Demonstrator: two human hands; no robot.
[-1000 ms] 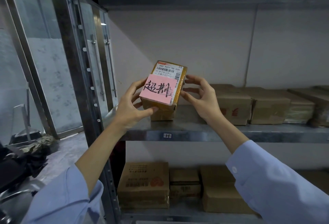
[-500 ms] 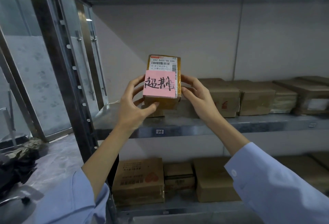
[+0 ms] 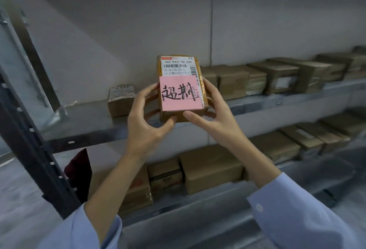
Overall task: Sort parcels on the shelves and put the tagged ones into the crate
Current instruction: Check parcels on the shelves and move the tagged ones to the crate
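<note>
Taped cardboard parcel [image 3: 181, 88] with pink paper tag [image 3: 180, 93], left hand [image 3: 147, 125] and right hand [image 3: 214, 118] fingers curled round it

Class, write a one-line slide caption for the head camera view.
Left hand and right hand hold a parcel bearing a pink tag before a shelf of boxes.

We read the number 642 H431 00 035 along the top of the white shipping label [image 3: 177, 65] on the near parcel [image 3: 201, 74]. Under it are barcodes and two lines of small Chinese print too blurred for us to make out. Just below, a pink tag [image 3: 180, 94] carries two large black handwritten characters, 超期, while the print on the far boxes [image 3: 233, 82] is unreadable to us.
</note>
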